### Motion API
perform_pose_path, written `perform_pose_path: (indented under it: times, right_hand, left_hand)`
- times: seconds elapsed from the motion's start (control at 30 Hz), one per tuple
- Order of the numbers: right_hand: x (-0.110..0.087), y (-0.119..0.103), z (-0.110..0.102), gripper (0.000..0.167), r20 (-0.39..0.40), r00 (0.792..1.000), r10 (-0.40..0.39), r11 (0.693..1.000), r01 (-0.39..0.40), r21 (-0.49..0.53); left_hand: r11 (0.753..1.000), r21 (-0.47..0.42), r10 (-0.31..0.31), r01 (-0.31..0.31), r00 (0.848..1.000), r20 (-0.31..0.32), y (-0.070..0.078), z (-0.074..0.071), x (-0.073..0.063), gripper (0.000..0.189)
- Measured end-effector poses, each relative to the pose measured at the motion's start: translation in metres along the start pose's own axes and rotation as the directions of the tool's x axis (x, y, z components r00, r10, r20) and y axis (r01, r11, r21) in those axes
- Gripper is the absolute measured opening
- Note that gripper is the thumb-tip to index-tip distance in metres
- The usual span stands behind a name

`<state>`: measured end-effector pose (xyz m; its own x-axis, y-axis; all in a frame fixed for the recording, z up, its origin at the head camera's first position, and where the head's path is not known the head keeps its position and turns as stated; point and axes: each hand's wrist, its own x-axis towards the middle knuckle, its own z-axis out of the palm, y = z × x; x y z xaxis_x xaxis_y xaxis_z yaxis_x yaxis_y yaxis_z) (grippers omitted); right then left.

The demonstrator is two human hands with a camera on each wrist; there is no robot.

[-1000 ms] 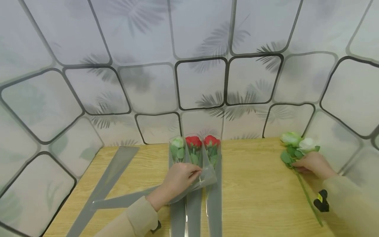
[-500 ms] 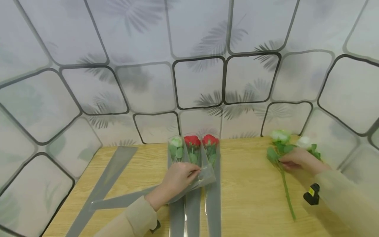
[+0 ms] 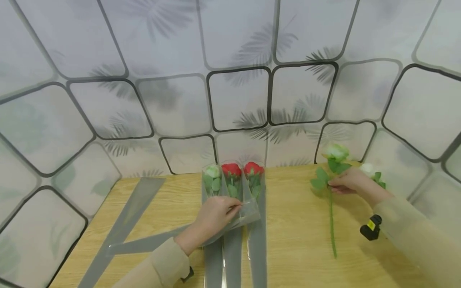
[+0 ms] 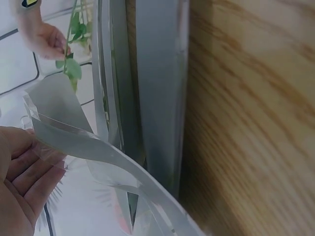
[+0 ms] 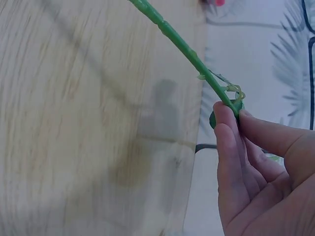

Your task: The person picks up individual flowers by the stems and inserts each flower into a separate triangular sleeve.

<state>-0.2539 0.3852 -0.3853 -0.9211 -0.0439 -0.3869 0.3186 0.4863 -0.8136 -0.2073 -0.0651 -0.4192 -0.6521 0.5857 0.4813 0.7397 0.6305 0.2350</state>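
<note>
My left hand (image 3: 216, 214) pinches the mouth of a grey-backed clear flower sleeve (image 3: 251, 212). The sleeve's narrow end trails left across the table, and its mouth gapes a little in the left wrist view. At the right, my right hand (image 3: 351, 182) pinches a pale green-white rose (image 3: 335, 152) by its green stem (image 5: 182, 46), just under the leaves. The stem hangs down, casting a shadow on the wood. Beneath the left hand lie three sleeved flowers: a greenish-white rose (image 3: 212, 172), a red rose (image 3: 231, 169) and another red rose (image 3: 253, 168).
Another flat grey sleeve (image 3: 133, 216) lies slanted at the left, under the held sleeve's tail. A white flower (image 3: 367, 169) shows partly behind the right hand. The wood-grain table (image 3: 291, 224) ends at patterned cloth walls (image 3: 237, 100) at the back and sides.
My right hand has moved left with the green-white rose, away from the white flower, and the stem has swung to nearly vertical. The left hand keeps its hold on the sleeve.
</note>
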Motion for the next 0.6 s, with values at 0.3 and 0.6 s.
perform_pose_path:
  times: [0.3, 0.6]
  right_hand:
    - [-0.002, -0.028, 0.014, 0.044, -0.013, 0.998, -0.069, 0.997, 0.069, -0.019]
    - [-0.01, -0.053, 0.03, 0.05, -0.018, 0.994, -0.11, 0.994, 0.11, 0.002]
  left_hand:
    - [1.0, 0.004, -0.01, 0.01, 1.0, 0.005, 0.002, 0.0, 0.001, 0.007]
    - [1.0, 0.007, 0.003, -0.002, 1.0, -0.005, 0.005, -0.002, 0.003, 0.006]
